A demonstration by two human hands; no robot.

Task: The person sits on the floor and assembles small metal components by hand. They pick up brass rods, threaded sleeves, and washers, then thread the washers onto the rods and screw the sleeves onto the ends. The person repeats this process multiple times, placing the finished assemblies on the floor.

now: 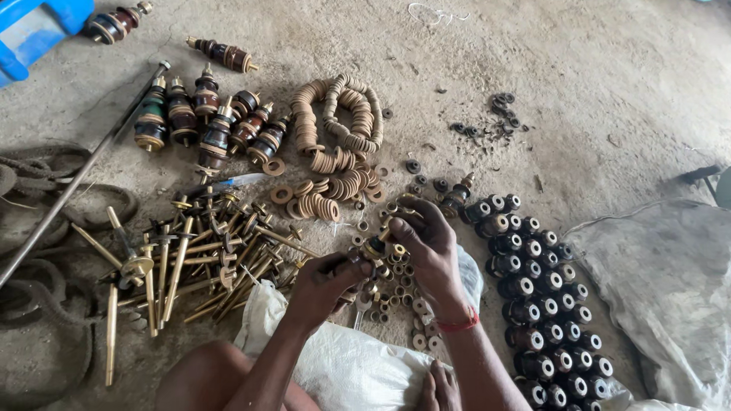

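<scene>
My left hand (324,281) and my right hand (426,243) meet over the floor and together grip a small brass threaded stud with a nut (375,248). My right hand's fingers pinch its upper end; my left hand holds the lower end. Right below lies a scatter of small brass nuts and washers (400,297). To the left is a heap of long brass rods (198,251). Rows of dark round bushings (533,297) lie to the right of my right hand, which wears a red wrist band.
Brown ribbed insulators (213,122) stand at upper left, beside a long steel bar (76,179). Strings of tan washers (339,122) lie ahead. A white sack (343,365) covers my lap. Grey cloth (662,281) at right, rubber belts (38,304) at left, blue plastic (30,30) top left.
</scene>
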